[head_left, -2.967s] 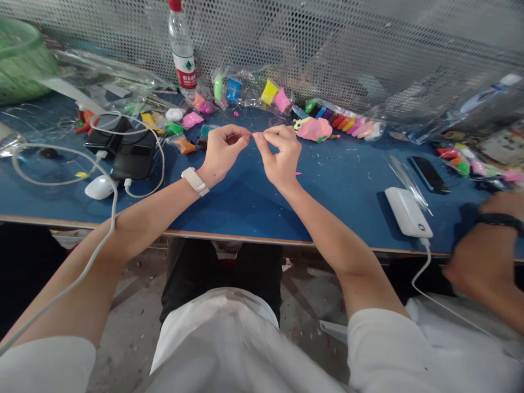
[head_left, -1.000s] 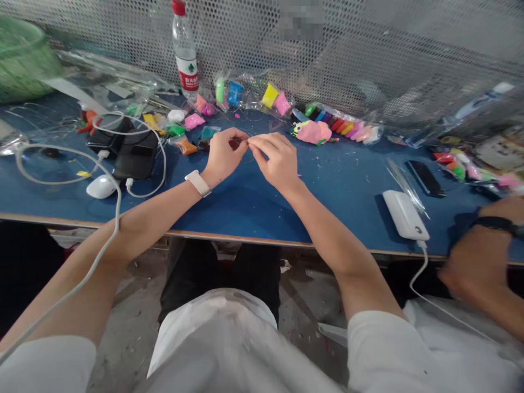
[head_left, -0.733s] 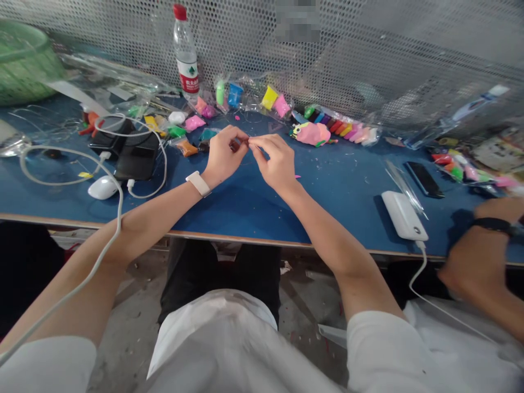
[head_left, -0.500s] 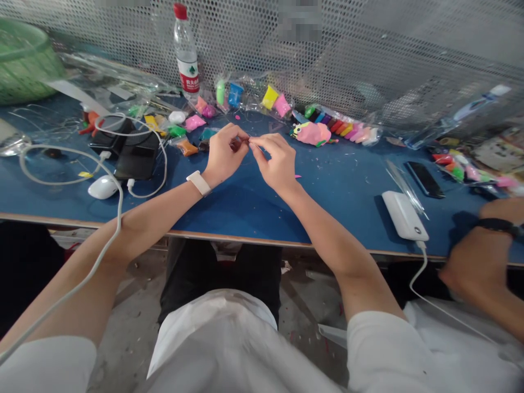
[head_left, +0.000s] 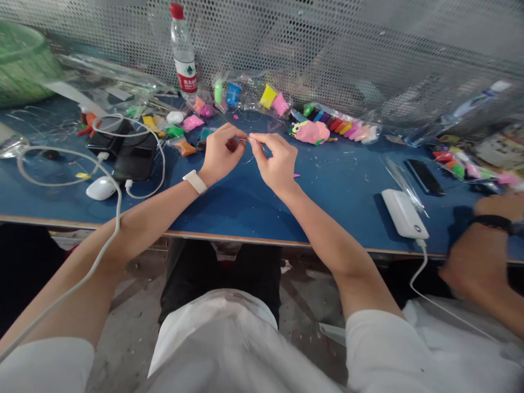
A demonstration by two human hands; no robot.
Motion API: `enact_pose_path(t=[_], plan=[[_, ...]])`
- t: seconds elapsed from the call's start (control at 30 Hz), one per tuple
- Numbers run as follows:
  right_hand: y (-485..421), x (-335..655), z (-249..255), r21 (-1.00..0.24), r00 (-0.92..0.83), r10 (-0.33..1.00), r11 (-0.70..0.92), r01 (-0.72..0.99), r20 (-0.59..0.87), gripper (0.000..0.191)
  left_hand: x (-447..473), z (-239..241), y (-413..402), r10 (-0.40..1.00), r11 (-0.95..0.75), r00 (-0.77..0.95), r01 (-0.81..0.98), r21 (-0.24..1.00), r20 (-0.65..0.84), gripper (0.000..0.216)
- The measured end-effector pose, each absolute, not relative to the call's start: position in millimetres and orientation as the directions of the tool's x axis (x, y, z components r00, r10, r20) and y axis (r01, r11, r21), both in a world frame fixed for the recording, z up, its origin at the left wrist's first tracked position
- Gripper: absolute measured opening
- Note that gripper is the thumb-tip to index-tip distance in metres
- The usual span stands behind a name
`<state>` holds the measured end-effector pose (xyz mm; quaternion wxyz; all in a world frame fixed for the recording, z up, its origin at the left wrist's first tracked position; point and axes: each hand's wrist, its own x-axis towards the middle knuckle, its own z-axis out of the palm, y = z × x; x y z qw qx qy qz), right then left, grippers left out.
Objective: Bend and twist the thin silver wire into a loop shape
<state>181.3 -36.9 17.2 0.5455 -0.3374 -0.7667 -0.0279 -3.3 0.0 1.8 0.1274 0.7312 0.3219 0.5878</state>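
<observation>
My left hand [head_left: 223,153] and my right hand [head_left: 274,158] meet above the blue table, both closed in a pinch with fingertips almost touching. Between them runs a thin, pale strand [head_left: 246,161], looping just below the fingers; whether it is thread or wire I cannot make out. Behind my right hand lies a pink clay figure [head_left: 311,132] with a yellow-green head and a big eye. Packets of coloured clay sit nearby: orange [head_left: 185,147] beside my left hand, with blue [head_left: 233,95], yellow [head_left: 268,96] and pink [head_left: 280,104] farther back.
A water bottle [head_left: 184,57] stands against the perforated metal panel [head_left: 347,49]. Left are a green basket [head_left: 24,68], a black power bank [head_left: 136,155] and white cables. At right lie a white power bank [head_left: 403,214], a phone [head_left: 426,177] and another person's arm [head_left: 477,256].
Both hands stay pinched together at nearly the same spot, with slight finger movement. The thin strand now shows below and between the fingers. The neighbouring person's hand has shifted slightly.
</observation>
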Motion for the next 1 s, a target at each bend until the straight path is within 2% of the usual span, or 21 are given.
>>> enact_pose_path(t=[0.2,0.4,0.63,0.77,0.87,1.0], plan=[[-33.5,183.7,14.5,-0.408,-0.117,0.530,0.759,0.507,0.840,0.036,3.6,0.7,-7.2,0.665,-0.738,0.110,0.249,0.628,0.738,0.016],[-35.2,181.9,14.2,-0.419,-0.121,0.543,0.754,0.506,0.831,0.041,3.8,-0.4,-6.2,0.727,-0.684,0.078,0.165,0.711,0.682,0.007],[-35.4,182.8,13.8,-0.416,-0.128,0.548,0.748,0.517,0.826,0.042,6.5,0.3,-7.1,0.763,-0.646,0.072,0.039,0.762,0.643,0.022],[-35.5,183.3,13.8,-0.434,-0.153,0.585,0.729,0.530,0.796,0.044,5.7,1.6,-7.1,0.771,-0.636,0.085,0.039,0.771,0.631,0.020],[-34.6,184.1,12.9,-0.410,-0.169,0.574,0.732,0.544,0.801,0.043,6.0,2.4,-7.5,0.783,-0.620,0.089,0.038,0.783,0.616,0.017],[-33.1,186.3,11.9,-0.316,-0.237,0.520,0.758,0.571,0.821,0.040,7.1,1.7,-7.1,0.790,-0.612,0.062,0.046,0.789,0.610,0.012]])
